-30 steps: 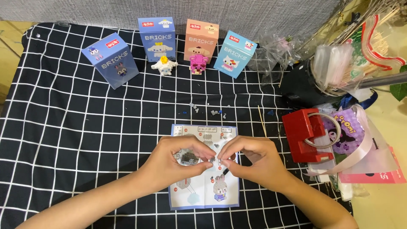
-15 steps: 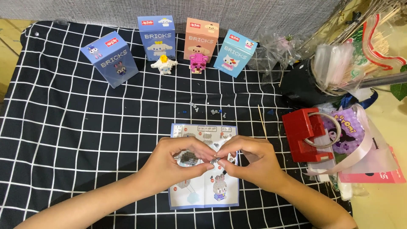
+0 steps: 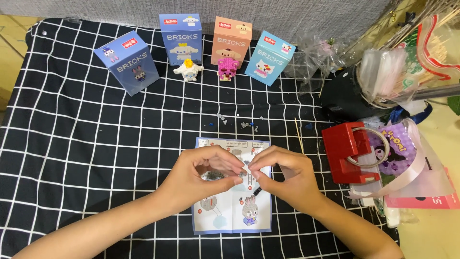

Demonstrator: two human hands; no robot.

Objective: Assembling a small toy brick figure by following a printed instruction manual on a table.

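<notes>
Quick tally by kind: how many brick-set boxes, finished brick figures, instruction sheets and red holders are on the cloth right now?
Brick-set boxes: 4 (purple-blue box, blue box, salmon box, light-blue box)
Finished figures: 2 (white figure, pink figure)
Instruction sheet: 1
Red holder: 1
Total: 8

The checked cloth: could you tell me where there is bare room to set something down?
Bare cloth lies left of the instruction sheet, below the blue box. Loose bricks dot the strip above the sheet. The right side is crowded around the red box and bags.
</notes>
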